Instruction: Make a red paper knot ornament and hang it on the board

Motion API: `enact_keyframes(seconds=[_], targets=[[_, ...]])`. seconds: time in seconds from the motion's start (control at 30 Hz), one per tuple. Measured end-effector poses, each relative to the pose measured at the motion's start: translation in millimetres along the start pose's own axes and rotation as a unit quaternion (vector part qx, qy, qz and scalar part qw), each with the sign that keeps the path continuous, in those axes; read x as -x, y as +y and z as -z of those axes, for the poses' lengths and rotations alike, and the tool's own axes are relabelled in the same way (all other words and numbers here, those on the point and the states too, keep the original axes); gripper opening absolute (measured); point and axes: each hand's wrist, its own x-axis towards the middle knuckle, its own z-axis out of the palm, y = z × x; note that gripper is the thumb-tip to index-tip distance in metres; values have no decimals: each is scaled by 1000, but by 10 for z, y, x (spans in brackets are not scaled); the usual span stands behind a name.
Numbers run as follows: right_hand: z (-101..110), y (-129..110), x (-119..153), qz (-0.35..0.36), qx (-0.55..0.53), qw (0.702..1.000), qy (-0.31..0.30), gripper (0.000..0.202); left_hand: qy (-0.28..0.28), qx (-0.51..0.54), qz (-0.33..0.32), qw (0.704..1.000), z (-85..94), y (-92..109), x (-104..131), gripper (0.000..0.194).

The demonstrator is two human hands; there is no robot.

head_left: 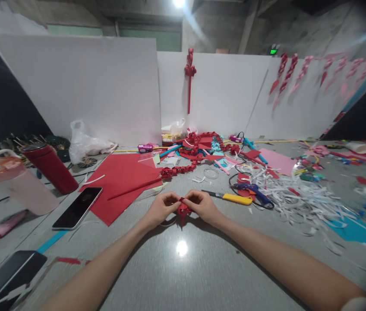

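Between my two hands, just above the grey tabletop, is a small folded red paper ornament (183, 210) with a pointed end hanging down. My left hand (163, 208) pinches its left side with thumb and finger. On the opposite side, my right hand (202, 205) pinches it the same way, so the fingertips nearly meet at its top. Beyond the hands, a red paper chain (183, 169) runs back into a heap of folded red pieces. A yellow utility knife (237, 198) lies right of my right hand, close to a blue glue gun (254, 192).
Red paper sheets (118, 172) spread at the left, near a phone (77, 208), a red tumbler (52, 168) and a pink cup (17, 183). White paper strips (293, 194) pile up at the right. A white board (215, 95) stands behind, with a red paper ornament (190, 71) hung on it.
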Motion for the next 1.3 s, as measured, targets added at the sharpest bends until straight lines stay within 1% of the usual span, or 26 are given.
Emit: enact_keyframes(seconds=[0.1, 0.17, 0.27, 0.37, 0.5, 0.6, 0.7, 0.77, 0.87, 0.93, 1.3], targets=[[-1, -28, 26, 21, 31, 999, 6, 35, -3, -2, -8, 1000, -1, 3, -2, 35], [-1, -54, 42, 59, 74, 995, 17, 29, -9, -4, -13, 1000, 0, 1, -6, 33], [-3, -87, 57, 130, 143, 981, 29, 26, -11, -8, -18, 1000, 0, -8, -11, 33], [-9, -100, 67, 172, 178, 968, 42, 26, -7, 1, -13, 1000, -3, 1, 0, 33], [-20, -92, 82, 187, 199, 957, 94, 24, -6, 37, -3, 999, -6, 44, 37, 37], [-30, -84, 92, 192, 211, 950, 126, 20, -42, 69, -11, 997, -18, 52, 62, 40], [-42, -81, 96, 199, 226, 945, 129, 19, -70, 46, -30, 996, -44, 22, 70, 51], [-48, -78, 96, 201, 235, 943, 124, 15, -65, 27, -37, 997, -64, -2, 67, 54], [-51, -72, 97, 205, 245, 937, 143, 4, -48, 9, -49, 998, -84, -22, 61, 47], [-53, -68, 102, 214, 247, 932, 155, 6, -43, 3, -56, 998, -91, -25, 57, 45], [-78, -83, 129, 266, 237, 922, 149, 9, -20, -2, -50, 999, -114, -37, 46, 35]])
